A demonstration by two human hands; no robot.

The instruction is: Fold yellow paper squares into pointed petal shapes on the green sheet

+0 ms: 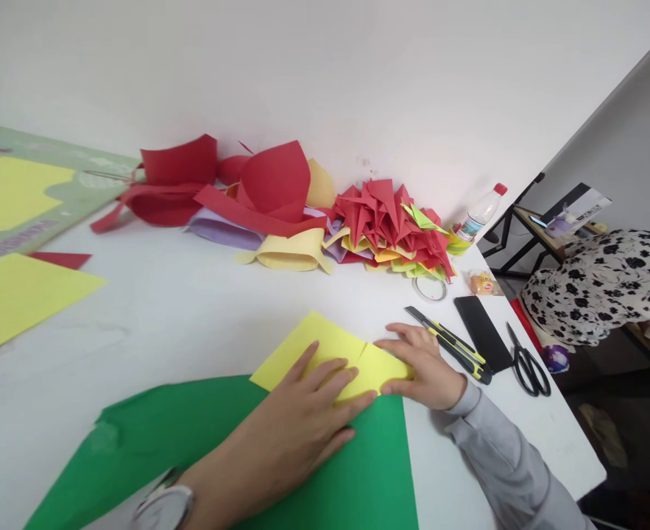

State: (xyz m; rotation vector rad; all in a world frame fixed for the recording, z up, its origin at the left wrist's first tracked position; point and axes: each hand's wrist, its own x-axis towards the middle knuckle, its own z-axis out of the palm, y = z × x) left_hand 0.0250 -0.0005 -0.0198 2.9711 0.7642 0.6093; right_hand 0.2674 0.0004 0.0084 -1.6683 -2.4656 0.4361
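Observation:
A yellow sheet of paper (pixel 325 340) lies partly on a large green sheet (pixel 192 419) and partly on the white table, with a fold or crease near its right part. My left hand (pixel 297 412) rests palm down across the yellow paper, fingers spread, a watch on the wrist. At the paper's right end is my right hand (pixel 427 372), its thumb and fingers holding the edge between them. A small notch or slit shows in the paper between the two hands.
Box cutters (pixel 457 346), a black case (pixel 483 333) and black scissors (pixel 528 366) lie right. Red folded papers (pixel 385 213), paper shapes (pixel 274 180), a tape roll (pixel 429 288) and a bottle (pixel 482 210) stand behind. Yellow sheets (pixel 20 294) lie left. Someone in patterned clothing (pixel 606 287) is at the right.

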